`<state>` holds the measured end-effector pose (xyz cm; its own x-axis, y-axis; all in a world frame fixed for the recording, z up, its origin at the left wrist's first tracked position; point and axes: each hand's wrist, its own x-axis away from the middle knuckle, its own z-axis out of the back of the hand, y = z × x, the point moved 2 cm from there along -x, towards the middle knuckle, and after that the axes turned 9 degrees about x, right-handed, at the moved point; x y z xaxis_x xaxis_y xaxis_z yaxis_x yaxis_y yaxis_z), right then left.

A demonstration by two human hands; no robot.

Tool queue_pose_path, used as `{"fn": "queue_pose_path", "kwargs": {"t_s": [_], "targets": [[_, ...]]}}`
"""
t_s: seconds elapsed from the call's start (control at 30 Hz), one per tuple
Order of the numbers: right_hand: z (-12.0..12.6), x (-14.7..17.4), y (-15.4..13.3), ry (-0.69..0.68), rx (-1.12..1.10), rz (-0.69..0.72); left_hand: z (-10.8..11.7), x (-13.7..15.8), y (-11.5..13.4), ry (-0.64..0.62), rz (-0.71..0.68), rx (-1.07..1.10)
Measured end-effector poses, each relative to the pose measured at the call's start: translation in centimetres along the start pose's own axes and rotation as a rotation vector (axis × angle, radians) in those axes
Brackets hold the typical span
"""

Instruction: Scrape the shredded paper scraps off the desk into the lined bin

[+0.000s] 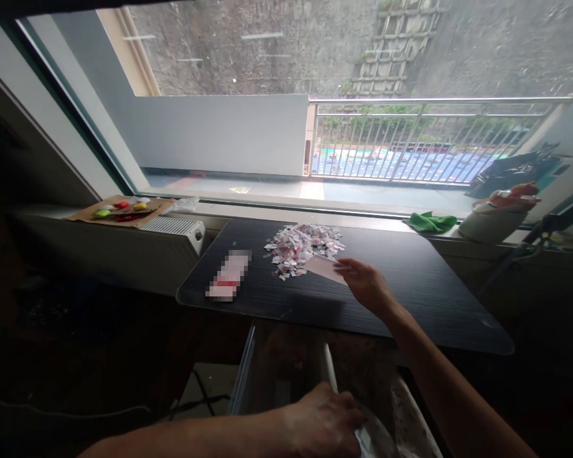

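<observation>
Gripping pale piece (325,268), right hand (367,284), held end hidden, left hand (322,420), grasp unclear

Paper scraps (303,245) on tbl (410,280), nr far edge; cloth (430,222) R (on sill (248,212), L of container (489,221)).

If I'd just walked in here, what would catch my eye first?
Probably the heap of small pale paper bits on the dark table, toward its window side. Next, the right hand, which holds a flat pale card at the heap's near edge. Off to the right, a bright green cloth stands out on the window ledge.
</observation>
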<state>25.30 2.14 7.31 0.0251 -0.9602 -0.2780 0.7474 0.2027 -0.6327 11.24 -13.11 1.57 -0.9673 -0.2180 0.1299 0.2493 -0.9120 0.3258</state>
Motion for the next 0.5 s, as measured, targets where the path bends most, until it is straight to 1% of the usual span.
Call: {"fn": "queue_pose_path", "kwargs": {"t_s": [0.1, 0.2, 0.33, 0.4, 0.5], "targets": [[-1.5, -1.0, -1.7, -0.032, 0.202, 0.066, -0.4, -0.5, -0.2, 0.001, 0.001, 0.009], [-2.1, -1.3, -2.5, -0.076, 0.316, 0.116, -0.8, -0.7, -0.5, 0.034, -0.016, 0.016], [-1.6, -1.1, -2.4, -0.143, 0.298, 0.125, -1.9, -0.8, -0.7, 0.094, 0.004, -0.018], [-1.4, -1.4, -2.6, -0.139, 0.274, 0.123, -2.3, -0.8, -0.8, 0.16, 0.015, -0.046], [-2.0, -2.3, -3.1, -0.128, 0.271, 0.122, -2.5, -0.5, -0.9, 0.232, -0.013, -0.077]]}}
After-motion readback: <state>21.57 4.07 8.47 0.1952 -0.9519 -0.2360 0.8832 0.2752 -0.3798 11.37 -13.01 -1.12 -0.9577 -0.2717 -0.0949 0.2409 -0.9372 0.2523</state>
